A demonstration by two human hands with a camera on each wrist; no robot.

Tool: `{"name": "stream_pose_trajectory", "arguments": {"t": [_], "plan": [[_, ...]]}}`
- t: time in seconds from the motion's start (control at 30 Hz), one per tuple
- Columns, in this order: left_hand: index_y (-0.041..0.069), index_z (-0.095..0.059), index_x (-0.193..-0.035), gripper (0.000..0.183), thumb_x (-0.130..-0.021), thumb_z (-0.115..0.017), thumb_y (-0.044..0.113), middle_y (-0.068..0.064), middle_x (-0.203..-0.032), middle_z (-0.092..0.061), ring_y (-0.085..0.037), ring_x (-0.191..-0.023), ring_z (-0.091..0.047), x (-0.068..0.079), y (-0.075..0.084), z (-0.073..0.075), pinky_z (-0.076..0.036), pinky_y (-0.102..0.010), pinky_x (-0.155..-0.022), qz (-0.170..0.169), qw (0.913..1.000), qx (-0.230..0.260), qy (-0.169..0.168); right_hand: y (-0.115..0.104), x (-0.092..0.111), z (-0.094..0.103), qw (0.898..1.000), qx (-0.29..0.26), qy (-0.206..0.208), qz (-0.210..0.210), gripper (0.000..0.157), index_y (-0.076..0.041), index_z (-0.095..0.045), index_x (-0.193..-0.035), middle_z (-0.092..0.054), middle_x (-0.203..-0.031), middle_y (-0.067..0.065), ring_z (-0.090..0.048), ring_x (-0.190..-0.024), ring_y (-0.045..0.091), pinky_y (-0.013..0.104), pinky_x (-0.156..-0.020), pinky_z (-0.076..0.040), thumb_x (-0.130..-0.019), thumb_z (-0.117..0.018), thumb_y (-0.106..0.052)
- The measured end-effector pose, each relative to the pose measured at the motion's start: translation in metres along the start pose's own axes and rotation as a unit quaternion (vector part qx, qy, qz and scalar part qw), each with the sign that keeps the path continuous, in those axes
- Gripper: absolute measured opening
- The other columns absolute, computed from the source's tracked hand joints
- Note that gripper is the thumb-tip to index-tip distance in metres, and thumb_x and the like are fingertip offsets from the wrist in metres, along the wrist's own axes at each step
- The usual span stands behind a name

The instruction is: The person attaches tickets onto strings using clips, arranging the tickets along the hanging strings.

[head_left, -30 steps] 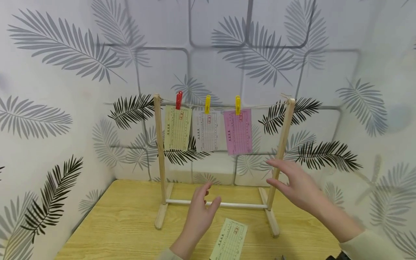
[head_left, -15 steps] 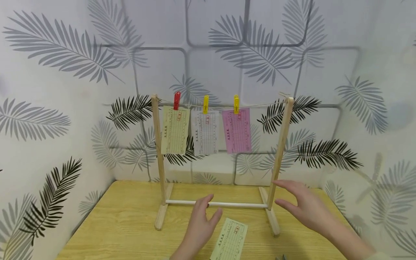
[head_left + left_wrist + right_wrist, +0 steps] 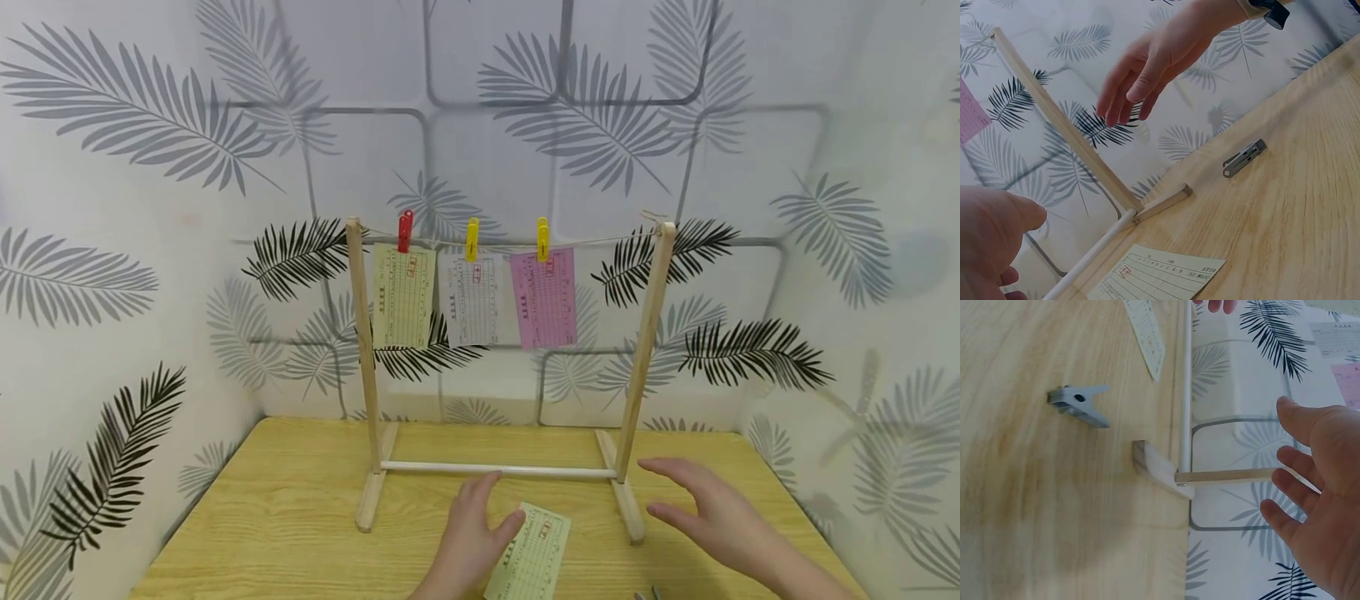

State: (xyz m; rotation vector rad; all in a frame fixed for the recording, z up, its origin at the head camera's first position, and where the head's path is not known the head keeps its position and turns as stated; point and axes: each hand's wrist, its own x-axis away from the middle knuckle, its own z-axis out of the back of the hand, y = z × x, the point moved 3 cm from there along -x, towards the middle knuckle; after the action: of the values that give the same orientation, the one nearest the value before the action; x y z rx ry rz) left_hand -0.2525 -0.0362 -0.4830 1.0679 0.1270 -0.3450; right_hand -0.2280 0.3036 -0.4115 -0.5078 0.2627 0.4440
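My left hand (image 3: 472,533) hovers with relaxed fingers beside a pale green printed slip (image 3: 542,546) on the table, its thumb overlapping the slip's edge in the head view. Whether they touch, I cannot tell. Empty and loosely spread, my right hand (image 3: 708,512) is held above the table, right of the rack's foot. A grey clothespin (image 3: 1079,403) lies on the wood below it; only its tips show in the head view. On the string hang a yellow-green slip (image 3: 405,300) under a red clothespin (image 3: 405,232), then a white slip (image 3: 472,304) and a pink slip (image 3: 545,304) under yellow clothespins (image 3: 472,239).
The wooden rack has a left post (image 3: 363,350), a right post (image 3: 645,350) and a white crossbar (image 3: 555,472) low between its feet. It stands on a wood-grain table (image 3: 285,500). Leaf-patterned walls (image 3: 187,333) close in the back and sides.
My right hand has come down from beside the right post toward the table. My left hand has shifted slightly down and right, to the loose slip's edge. The hanging slips sway a little.
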Motion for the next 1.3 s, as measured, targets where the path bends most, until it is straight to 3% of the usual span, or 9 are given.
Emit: {"name": "stream_pose_trajectory", "arguments": {"t": [0.27, 0.47, 0.63, 0.73, 0.93, 1.3], "plan": [[-0.002, -0.049, -0.159, 0.072, -0.105, -0.078, 0.035, -0.03, -0.154, -0.052, -0.056, -0.14, -0.047, 0.007, -0.02, -0.01, -0.042, -0.079, -0.106, 0.041, 0.9984, 0.008, -0.038, 0.016, 0.016, -0.012, 0.991, -0.066, -0.108, -0.047, 0.062, -0.013, -0.061, -0.155, -0.064, -0.151, 0.01, -0.06, -0.138, 0.044, 0.054, -0.103, -0.057, -0.104, -0.075, -0.048], [0.0, -0.052, -0.157, 0.074, -0.102, -0.08, 0.041, -0.028, -0.151, -0.055, -0.056, -0.138, -0.049, 0.009, -0.031, -0.017, -0.041, -0.08, -0.106, 0.04, 0.9986, -0.009, -0.033, 0.027, 0.025, -0.014, 0.983, -0.1, -0.14, -0.057, 0.063, -0.01, -0.057, -0.158, -0.061, -0.155, 0.014, -0.057, -0.139, 0.049, 0.04, -0.104, -0.057, -0.107, -0.072, -0.043], [-0.002, -0.054, -0.155, 0.078, -0.098, -0.084, 0.042, -0.03, -0.148, -0.058, -0.058, -0.136, -0.05, 0.009, -0.036, -0.021, -0.039, -0.082, -0.105, 0.038, 0.998, -0.036, -0.034, 0.039, 0.032, -0.017, 0.978, -0.104, -0.167, -0.063, 0.06, -0.007, -0.057, -0.158, -0.061, -0.154, 0.019, -0.059, -0.136, 0.05, 0.042, -0.102, -0.057, -0.108, -0.072, -0.036], [-0.002, -0.055, -0.154, 0.078, -0.097, -0.084, 0.042, -0.029, -0.146, -0.059, -0.058, -0.135, -0.052, 0.01, -0.038, -0.023, -0.039, -0.081, -0.106, 0.04, 0.9968, -0.057, -0.038, 0.047, 0.035, -0.021, 0.979, -0.098, -0.172, -0.051, 0.057, -0.007, -0.058, -0.156, -0.063, -0.151, 0.019, -0.062, -0.134, 0.04, 0.04, -0.1, -0.058, -0.108, -0.073, -0.034], [-0.003, -0.058, -0.152, 0.078, -0.095, -0.088, 0.04, -0.027, -0.146, -0.06, -0.054, -0.137, -0.051, 0.013, -0.037, -0.025, -0.038, -0.078, -0.11, 0.037, 0.9942, -0.089, -0.047, 0.054, 0.041, -0.03, 0.981, -0.106, -0.164, 0.008, 0.051, -0.004, -0.062, -0.152, -0.065, -0.147, 0.019, -0.06, -0.133, 0.008, 0.03, -0.097, -0.056, -0.108, -0.074, -0.027], [0.001, -0.061, -0.151, 0.081, -0.089, -0.092, 0.043, -0.02, -0.145, -0.061, -0.047, -0.138, -0.051, 0.018, -0.034, -0.028, -0.038, -0.073, -0.111, 0.016, 0.9893, -0.137, -0.048, 0.056, 0.046, -0.038, 0.969, -0.148, -0.196, -0.009, 0.051, -0.005, -0.061, -0.153, -0.063, -0.149, 0.022, -0.059, -0.131, 0.007, 0.029, -0.096, -0.055, -0.107, -0.075, -0.023]]}}
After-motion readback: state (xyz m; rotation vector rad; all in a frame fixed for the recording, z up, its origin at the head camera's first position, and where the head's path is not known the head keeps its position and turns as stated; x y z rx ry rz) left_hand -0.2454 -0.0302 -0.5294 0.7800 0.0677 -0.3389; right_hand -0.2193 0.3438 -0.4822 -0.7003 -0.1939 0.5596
